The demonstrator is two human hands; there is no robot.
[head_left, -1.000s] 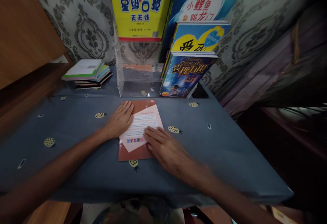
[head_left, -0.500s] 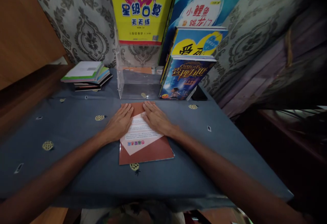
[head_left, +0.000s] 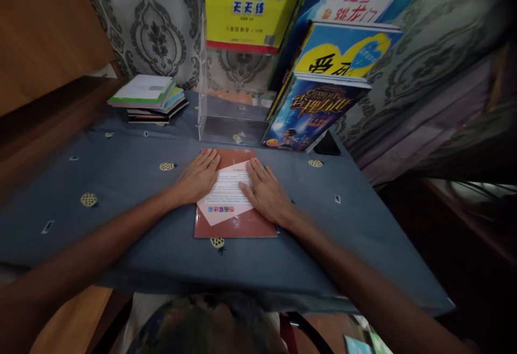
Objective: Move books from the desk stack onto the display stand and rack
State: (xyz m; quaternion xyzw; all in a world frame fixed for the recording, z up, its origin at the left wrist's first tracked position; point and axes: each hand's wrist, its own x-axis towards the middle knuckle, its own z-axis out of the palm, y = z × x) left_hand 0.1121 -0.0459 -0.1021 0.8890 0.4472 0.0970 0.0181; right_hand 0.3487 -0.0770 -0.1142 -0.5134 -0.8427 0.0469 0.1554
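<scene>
A thin reddish-brown book [head_left: 238,227] lies flat on the blue tablecloth, its pale pink panel of print appearing upside down to me. My left hand [head_left: 198,177] rests flat on the book's left side, fingers stretched toward the far edge. On the right side, my right hand [head_left: 266,189] lies flat with its fingers extended and the thumb apart over the printed panel. Both palms hide parts of the cover. Neither hand grasps anything.
Beyond the book stands a clear acrylic rack [head_left: 232,129] with a yellow workbook [head_left: 246,22] in it. Several books, including a blue comic-style book [head_left: 309,111], stand at its right. A book stack [head_left: 147,98] sits at the back left. A dark phone-like object [head_left: 328,145] lies behind right.
My right hand has slid right and nearer along the cover, from the far edge toward the right side. My left hand stays on the left side. The camera view has shifted.
</scene>
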